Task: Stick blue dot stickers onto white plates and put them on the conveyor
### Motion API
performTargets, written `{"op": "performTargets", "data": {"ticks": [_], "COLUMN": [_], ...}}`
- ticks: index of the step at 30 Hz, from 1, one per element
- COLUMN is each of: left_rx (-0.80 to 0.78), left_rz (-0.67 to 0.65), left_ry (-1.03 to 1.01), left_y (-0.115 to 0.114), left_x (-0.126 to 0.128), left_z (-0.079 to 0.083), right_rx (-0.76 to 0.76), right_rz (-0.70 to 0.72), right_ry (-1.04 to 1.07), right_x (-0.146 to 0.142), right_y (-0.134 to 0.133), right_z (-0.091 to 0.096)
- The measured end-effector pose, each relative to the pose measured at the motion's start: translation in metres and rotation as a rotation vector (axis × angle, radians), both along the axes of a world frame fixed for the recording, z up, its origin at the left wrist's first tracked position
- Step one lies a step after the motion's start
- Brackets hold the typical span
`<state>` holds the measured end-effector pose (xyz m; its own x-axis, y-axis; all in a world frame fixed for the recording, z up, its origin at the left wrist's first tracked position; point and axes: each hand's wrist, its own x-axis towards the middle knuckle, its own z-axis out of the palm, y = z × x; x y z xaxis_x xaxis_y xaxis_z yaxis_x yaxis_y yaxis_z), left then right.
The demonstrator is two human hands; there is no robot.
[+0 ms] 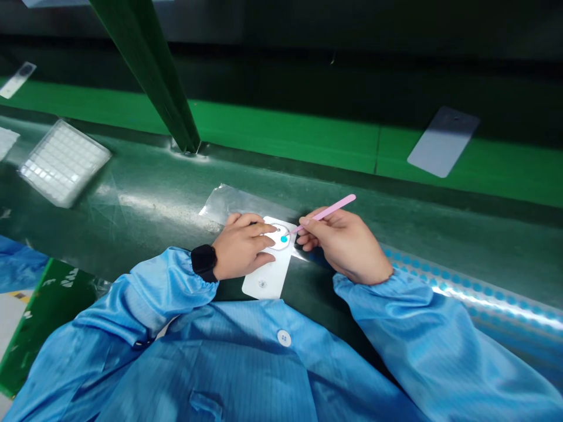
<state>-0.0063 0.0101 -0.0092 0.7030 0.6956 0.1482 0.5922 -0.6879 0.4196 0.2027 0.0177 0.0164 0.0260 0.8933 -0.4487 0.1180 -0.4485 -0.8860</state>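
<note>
On the dark green desk (145,199), the left hand (240,246) presses a white plate (268,278) flat, its grip open. The right hand (347,246) has its grip closed on a pink stick (334,206), tip at a blue dot (284,238) on the plate. Should the plate slide, the dot may sit crooked or cling to the tip.

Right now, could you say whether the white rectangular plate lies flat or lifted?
Flat: the white plate rests on the dark green bench under the left hand; the right hand holds a thin pink stick to it.
</note>
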Motion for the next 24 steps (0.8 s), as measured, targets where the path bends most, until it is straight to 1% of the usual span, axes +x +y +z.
{"op": "performTargets", "data": {"ticks": [8,15,24], "left_rx": [0.013,0.028,0.092], "left_rz": [0.004,0.004,-0.003], "left_ry": [-0.008,0.016,0.049], "left_y": [-0.0005,-0.0013,-0.0034], "left_x": [0.0006,0.0021,0.0045], "left_z": [0.0009,0.0038,0.0052], "right_rx": [0.006,0.019,0.037], "right_rz": [0.017,0.043,0.045], "right_ry": [-0.022,-0.049,-0.085], "right_x": [0.0013,0.0013,0.0008], "right_y": [-0.0001,0.0000,-0.0004], "right_z": [-0.0020,0.0002,-0.0018]}}
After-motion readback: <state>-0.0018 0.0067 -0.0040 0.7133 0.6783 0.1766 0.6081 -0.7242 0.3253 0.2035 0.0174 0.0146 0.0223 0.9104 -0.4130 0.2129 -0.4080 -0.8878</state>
